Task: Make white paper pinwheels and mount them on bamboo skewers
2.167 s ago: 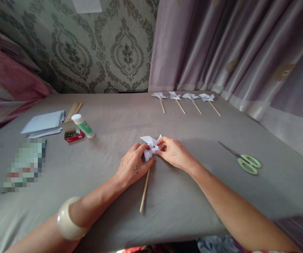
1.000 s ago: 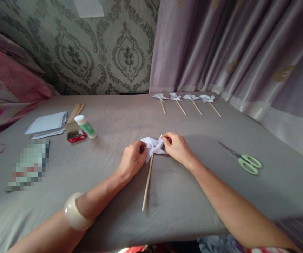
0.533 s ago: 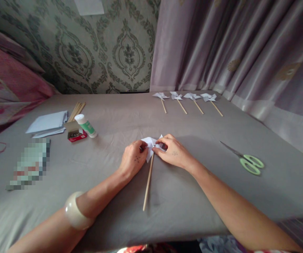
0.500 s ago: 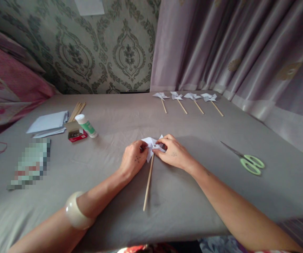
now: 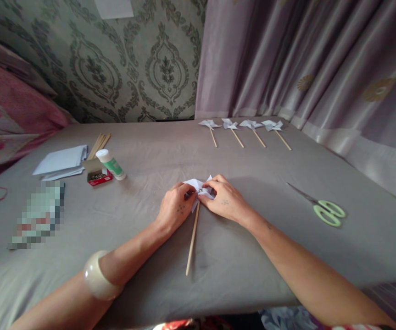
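Head: right hand (image 5: 224,198) now nearer pinwheel hub (image 5: 200,190)

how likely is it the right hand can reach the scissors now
Probably yes: nothing lies between the right hand and the scissors, though it would first have to let go of the pinwheel.

From afar I see grey-green damask wallpaper (image 5: 166,68), a white pinwheel (image 5: 192,183), its tan stick (image 5: 192,238), and green scissor handles (image 5: 327,212) toward the grey table (image 5: 246,261)'s right edge.
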`<state>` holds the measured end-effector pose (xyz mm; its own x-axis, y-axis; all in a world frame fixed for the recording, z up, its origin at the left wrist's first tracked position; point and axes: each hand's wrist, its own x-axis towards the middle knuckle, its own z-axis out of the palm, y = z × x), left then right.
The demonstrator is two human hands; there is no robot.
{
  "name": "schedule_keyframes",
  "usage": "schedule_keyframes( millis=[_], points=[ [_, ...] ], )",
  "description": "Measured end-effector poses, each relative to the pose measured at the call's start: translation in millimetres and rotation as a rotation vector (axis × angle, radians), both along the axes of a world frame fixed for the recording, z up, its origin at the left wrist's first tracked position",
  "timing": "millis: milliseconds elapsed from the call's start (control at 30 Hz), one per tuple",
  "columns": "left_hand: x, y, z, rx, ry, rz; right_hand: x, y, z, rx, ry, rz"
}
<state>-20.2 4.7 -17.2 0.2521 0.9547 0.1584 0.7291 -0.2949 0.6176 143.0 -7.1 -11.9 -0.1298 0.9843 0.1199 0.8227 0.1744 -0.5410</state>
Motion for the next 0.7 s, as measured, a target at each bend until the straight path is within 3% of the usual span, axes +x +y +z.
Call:
schedule_keyframes(
  millis=[233, 467, 600, 700],
  points=[
    [-10, -15, 15.6, -0.013, 0.060, 0.117, 14, -1, 15.0, -0.014, 0.053, -0.026],
    [-9, -44, 32.6, -0.203, 0.361, -0.090, 14, -7, 24.5, -0.130, -0.049, 0.081],
    [-9, -53, 38.6, -0.274, 0.344, -0.161, 10, -8, 25.5, -0.109, -0.011, 0.083],
    [-10, -51, 37.2, -0.289, 0.256, -0.140, 8, -7, 28.6, -0.027, 0.046, 0.039]
  ],
)
